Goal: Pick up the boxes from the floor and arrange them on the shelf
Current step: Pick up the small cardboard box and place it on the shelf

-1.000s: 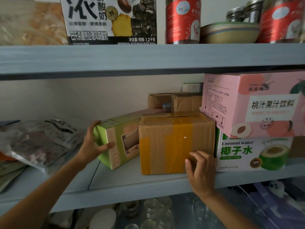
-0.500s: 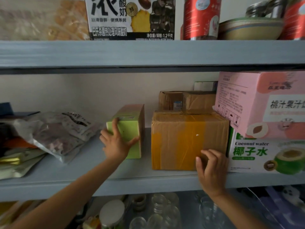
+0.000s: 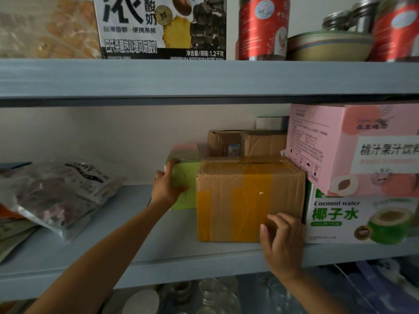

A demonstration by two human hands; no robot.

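head view: the left hand (image 3: pixel 168 189) grips the green box (image 3: pixel 186 175), fingers wrapped round its left edge and thumb spread across its front. the green box stands upright on the middle shelf (image 3: pixel 158 252), set back and touching the left side of the brown box (image 3: pixel 244 200), which is crossed with yellow tape. the right hand (image 3: pixel 283 243) holds the brown box at its near lower right corner, fingers curled against the front face. right of the brown box sits a coconut water box (image 3: pixel 353 220) with a pink box (image 3: pixel 340 150) stacked on top. two small cardboard boxes (image 3: pixel 247 142) stand behind the brown box, by the wall. a plastic bag (image 3: pixel 61 196) lies at the left end of the shelf, well apart from the green box.
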